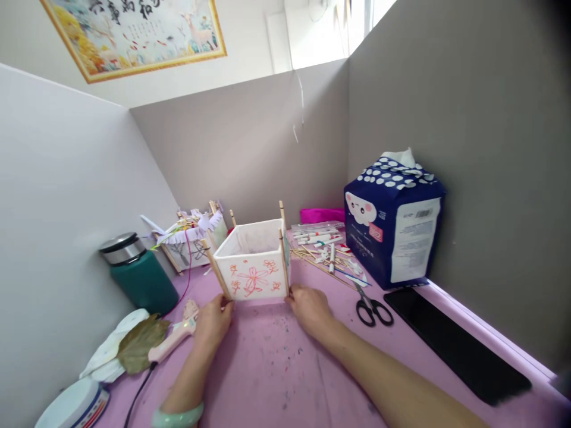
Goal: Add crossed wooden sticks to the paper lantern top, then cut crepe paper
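Note:
A white open-topped box [255, 278] with orange-red flowers drawn on its front stands on the pink table [276, 368]. Wooden sticks run up its corners and rise above the rim. At the lower front left corner, my left hand [213, 321] has its fingers closed on the foot of a stick [217, 270]. My right hand [310, 306] pinches the lower front right corner in the same way, thumb and fingertips at the stick [284, 261] there. Just left of my left hand lies a pale pink glue gun [172, 345] with a black cord.
Left: a green flask [145, 282], a dry leaf [143, 345], a white round tub [74, 407] and a second decorated box [190, 246]. Right: scissors [373, 310], loose sticks and markers [319, 235], a blue tissue pack [392, 232], a black phone-like slab [455, 345]. Grey partitions [250, 154] enclose the table.

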The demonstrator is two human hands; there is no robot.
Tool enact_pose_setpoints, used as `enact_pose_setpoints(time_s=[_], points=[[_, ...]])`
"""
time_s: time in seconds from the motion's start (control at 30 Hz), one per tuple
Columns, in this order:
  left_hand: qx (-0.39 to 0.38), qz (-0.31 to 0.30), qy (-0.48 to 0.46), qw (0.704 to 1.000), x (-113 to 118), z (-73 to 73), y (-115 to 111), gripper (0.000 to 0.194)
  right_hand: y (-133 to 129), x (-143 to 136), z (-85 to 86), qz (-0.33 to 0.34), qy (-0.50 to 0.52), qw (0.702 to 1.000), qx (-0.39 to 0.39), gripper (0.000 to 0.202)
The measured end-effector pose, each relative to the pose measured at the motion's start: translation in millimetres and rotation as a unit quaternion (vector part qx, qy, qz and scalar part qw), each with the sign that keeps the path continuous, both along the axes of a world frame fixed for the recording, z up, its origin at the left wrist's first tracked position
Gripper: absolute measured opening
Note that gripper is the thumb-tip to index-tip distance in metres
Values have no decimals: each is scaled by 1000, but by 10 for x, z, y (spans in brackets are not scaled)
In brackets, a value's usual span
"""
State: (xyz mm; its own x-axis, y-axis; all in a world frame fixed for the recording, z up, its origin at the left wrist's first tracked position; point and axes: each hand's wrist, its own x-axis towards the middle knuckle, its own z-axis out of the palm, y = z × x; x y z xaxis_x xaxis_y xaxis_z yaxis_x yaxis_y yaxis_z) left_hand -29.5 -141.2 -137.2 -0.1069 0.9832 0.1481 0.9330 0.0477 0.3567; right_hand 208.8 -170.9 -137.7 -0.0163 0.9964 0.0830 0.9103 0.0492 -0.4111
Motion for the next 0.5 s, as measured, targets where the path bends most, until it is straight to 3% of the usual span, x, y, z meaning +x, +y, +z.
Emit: enact_pose_setpoints(time_s=[0.5], points=[[7, -9, -1, 1000, 192, 15, -130, 23, 101, 169, -59, -15, -65, 997, 25, 24]])
